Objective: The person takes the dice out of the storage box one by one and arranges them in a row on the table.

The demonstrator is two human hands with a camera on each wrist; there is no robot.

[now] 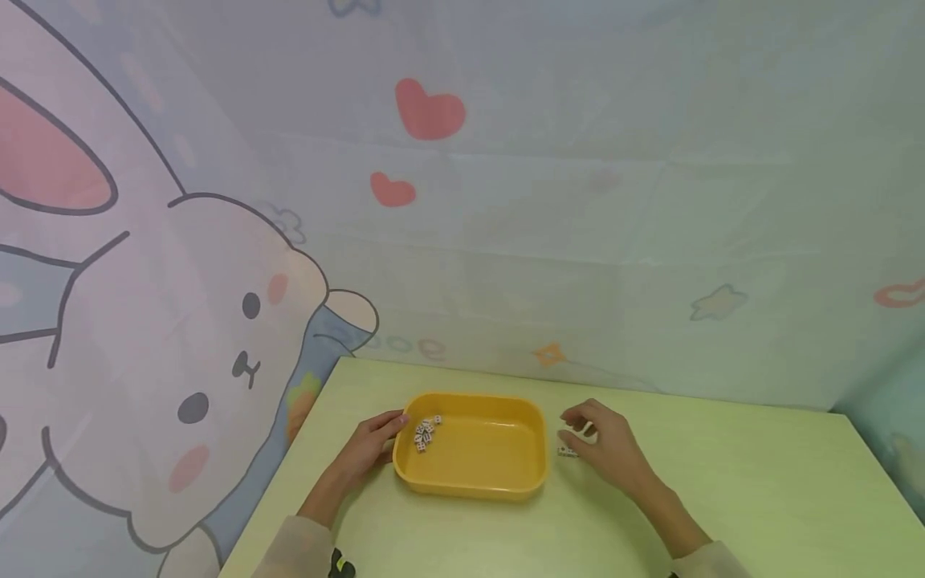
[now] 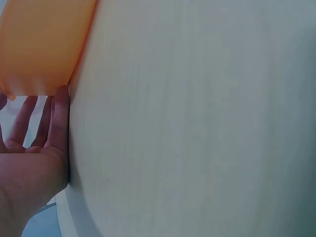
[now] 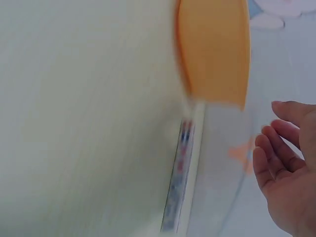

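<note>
A yellow tray (image 1: 473, 488) stands on the table, with several white dice (image 1: 424, 435) gathered at its left end. My left hand (image 1: 372, 445) holds that end, thumb on the rim and fingers against the outer wall. In the left wrist view the fingers (image 2: 60, 116) reach the tray's base (image 2: 42, 54). To the right of the tray, my right hand (image 1: 610, 445) hovers with loosely bent fingers and nothing between them. Below its thumb, more dice (image 1: 568, 453) lie in a row on the table, partly covered by the hand. The right wrist view shows this row blurred.
The pale green table (image 1: 759, 474) extends to both sides of the tray. Behind it hangs a cloth (image 1: 578, 201) printed with a rabbit and hearts. A small dark object (image 1: 341, 564) shows by the left sleeve.
</note>
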